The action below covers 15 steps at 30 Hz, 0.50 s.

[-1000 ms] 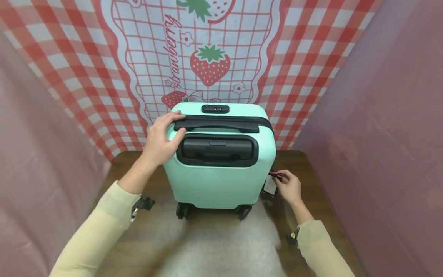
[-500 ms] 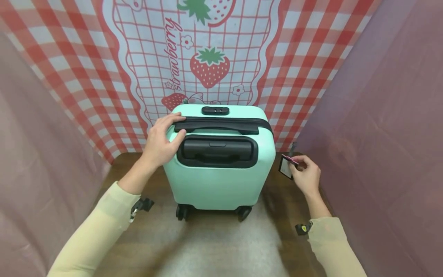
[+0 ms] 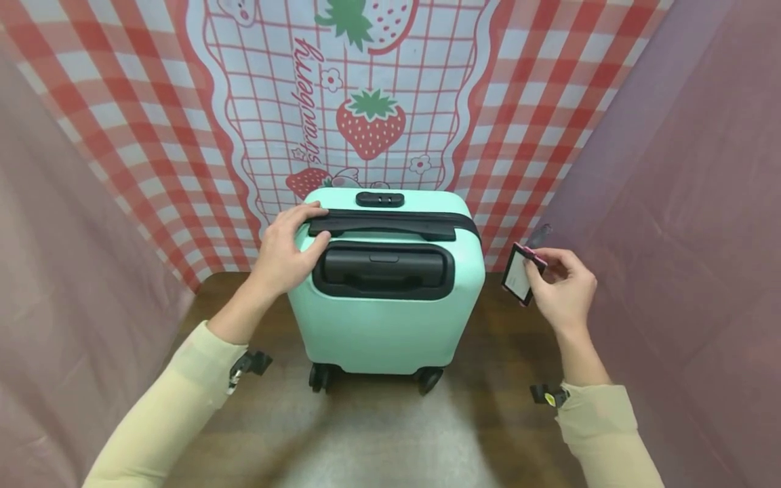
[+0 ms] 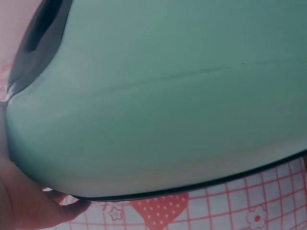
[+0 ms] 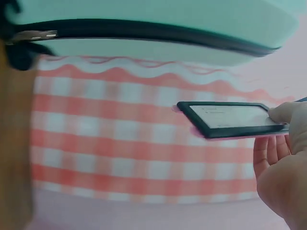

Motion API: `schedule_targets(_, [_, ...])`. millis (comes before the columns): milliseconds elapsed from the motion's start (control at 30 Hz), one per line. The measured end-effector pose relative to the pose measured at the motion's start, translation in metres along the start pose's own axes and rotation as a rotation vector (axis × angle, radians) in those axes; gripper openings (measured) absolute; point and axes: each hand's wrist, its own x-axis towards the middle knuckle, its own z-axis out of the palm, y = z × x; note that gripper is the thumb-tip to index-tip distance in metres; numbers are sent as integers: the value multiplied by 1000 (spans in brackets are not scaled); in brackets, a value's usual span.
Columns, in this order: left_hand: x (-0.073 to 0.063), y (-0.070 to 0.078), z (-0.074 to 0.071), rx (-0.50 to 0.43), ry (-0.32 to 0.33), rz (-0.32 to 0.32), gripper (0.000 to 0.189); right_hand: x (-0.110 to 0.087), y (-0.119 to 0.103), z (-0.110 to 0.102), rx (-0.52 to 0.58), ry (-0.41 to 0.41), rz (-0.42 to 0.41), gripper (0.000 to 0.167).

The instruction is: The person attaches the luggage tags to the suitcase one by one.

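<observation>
A mint-green suitcase (image 3: 378, 332) stands upright on its black wheels. My left hand (image 3: 285, 249) rests on its top left corner, thumb and fingers lying by the left end of the black carry handle (image 3: 384, 222). The left wrist view has the suitcase's side (image 4: 168, 115) filling most of it, with the hand (image 4: 29, 201) at the lower left. To the right of the suitcase, and apart from it, my right hand (image 3: 564, 288) pinches a luggage tag (image 3: 517, 273) with a white card, black frame and pink backing. A greyish strap (image 3: 539, 235) sticks out beyond the tag.
Under the suitcase is a brown wooden table (image 3: 384, 434). A red-and-white checked strawberry cloth (image 3: 372, 61) hangs close behind it. Pinkish curtains (image 3: 683, 237) close in both sides, the right one near my right hand.
My right hand has moved right, away from the suitcase's side and upward, carrying the luggage tag, whose card face now shows more fully. The left hand has stayed on the suitcase.
</observation>
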Motion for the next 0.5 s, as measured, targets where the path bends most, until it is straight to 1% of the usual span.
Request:
schedule_targets(133, [3, 7, -4, 29, -16, -25, 46, 13, -32, -6, 4, 61, -81, 16])
schedule_targets(267, [5, 15, -5, 43, -22, -12, 44, 22, -61, -10, 35, 121, -137, 16])
schedule_targets(333, [6, 18, -4, 47, -19, 11, 43, 24, -73, -11, 68, 143, -163, 16])
schedule_targets(400, [6, 22, -3, 58, -5, 49, 42, 25, -86, -11, 103, 149, -188, 17])
schedule_targets(500, [7, 30, -1, 60, 28, 131, 41, 24, -105, -11, 154, 159, -203, 19])
